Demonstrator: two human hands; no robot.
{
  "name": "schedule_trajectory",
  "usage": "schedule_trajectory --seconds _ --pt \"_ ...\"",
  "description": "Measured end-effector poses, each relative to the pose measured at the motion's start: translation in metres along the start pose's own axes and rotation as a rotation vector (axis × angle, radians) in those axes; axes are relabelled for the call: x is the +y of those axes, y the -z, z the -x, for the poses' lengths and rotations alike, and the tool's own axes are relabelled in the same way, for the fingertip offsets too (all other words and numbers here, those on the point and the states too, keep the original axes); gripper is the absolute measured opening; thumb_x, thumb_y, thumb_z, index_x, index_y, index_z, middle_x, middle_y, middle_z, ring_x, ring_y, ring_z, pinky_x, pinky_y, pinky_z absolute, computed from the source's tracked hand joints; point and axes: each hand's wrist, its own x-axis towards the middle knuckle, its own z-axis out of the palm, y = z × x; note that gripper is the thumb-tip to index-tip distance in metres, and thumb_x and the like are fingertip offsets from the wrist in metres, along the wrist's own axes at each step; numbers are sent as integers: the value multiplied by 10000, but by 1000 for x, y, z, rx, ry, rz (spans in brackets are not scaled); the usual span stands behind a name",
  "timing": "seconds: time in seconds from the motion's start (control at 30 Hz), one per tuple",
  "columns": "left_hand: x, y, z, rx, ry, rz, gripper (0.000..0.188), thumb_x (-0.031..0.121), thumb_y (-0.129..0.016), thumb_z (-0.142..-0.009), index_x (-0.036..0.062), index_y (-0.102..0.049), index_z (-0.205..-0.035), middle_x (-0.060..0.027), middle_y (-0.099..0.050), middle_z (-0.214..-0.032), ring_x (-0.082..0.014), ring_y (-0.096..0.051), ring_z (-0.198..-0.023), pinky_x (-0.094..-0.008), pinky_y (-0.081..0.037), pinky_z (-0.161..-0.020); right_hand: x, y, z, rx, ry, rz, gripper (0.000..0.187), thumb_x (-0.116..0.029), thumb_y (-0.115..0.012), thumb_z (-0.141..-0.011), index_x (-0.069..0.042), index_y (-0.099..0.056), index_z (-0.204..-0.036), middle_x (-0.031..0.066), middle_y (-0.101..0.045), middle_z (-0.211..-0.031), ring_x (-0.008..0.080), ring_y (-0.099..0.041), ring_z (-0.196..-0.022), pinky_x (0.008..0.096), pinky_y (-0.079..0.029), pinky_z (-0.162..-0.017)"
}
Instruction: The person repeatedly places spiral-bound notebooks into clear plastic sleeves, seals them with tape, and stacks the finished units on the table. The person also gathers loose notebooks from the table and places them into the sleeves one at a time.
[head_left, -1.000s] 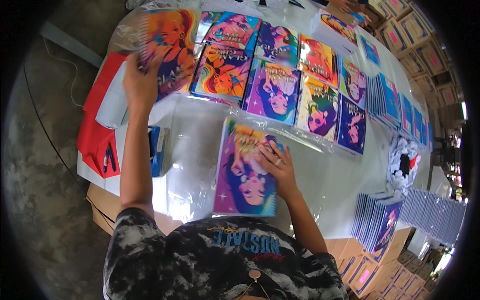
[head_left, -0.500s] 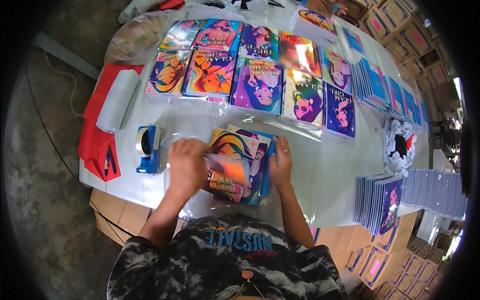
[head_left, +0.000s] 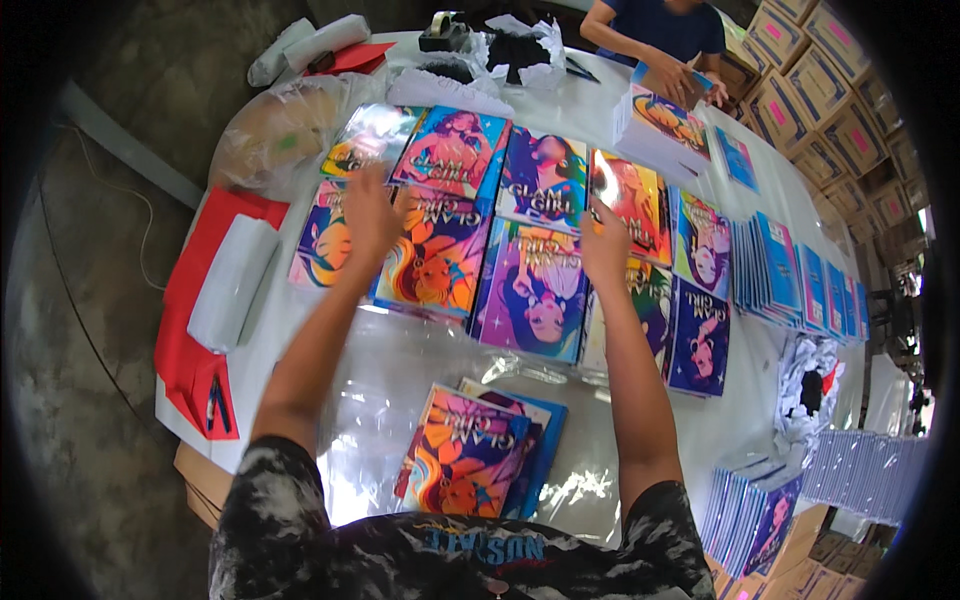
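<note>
My left hand (head_left: 374, 218) reaches over the left end of two rows of glossy illustrated notebooks, its thumb apart from the fingers. Beneath and beyond it lie a yellow-green notebook (head_left: 362, 140) and a notebook with a golden-haired figure (head_left: 318, 225). My right hand (head_left: 606, 245) is at the near left edge of an orange-yellow notebook (head_left: 638, 200), fingers stretched forward and partly hidden. No notebook is lifted in either hand. Close to my body, a small fanned pile of spiral notebooks is topped by an orange and purple one (head_left: 462, 455), lying on clear plastic film (head_left: 365, 400).
A white roll (head_left: 235, 285) and pens (head_left: 217, 405) lie on red sheets at left. Notebook stacks (head_left: 765, 270) line the right side. Across the table, a co-worker's hands (head_left: 690, 85) are at a tall notebook stack (head_left: 660, 135). Cartons (head_left: 800, 70) rise behind.
Both hands have left the near pile and moved forward to the rows. The orange and purple notebook now lies on top of that pile. The view has shifted, showing more of the far side.
</note>
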Motion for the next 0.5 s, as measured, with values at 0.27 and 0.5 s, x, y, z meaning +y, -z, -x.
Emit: schedule_trajectory --seconds 0.27,0.5 --pt "-152 -54 -92 -351 526 -449 653 441 -670 -750 29 -457 -1210 -193 -528 -1201 -330 -529 -1091 -458 -406 -906 -58 -141 -58 -413 -216 484 824 -364 -718 -685 -111 -353 -1379 278 -203 -1448 579 -228 -1254 659 -274 -973" --pt "-39 -8 -152 20 337 160 522 468 -658 -762 -3 -622 -985 -160 -659 -913 -314 -629 -859 -384 -472 -749 -33 -32 -94 -1 -130 -363 682 -36 -577 -711 -68 -388 -1364 282 -477 -1268 335 -508 -1162 350 -412 -944"
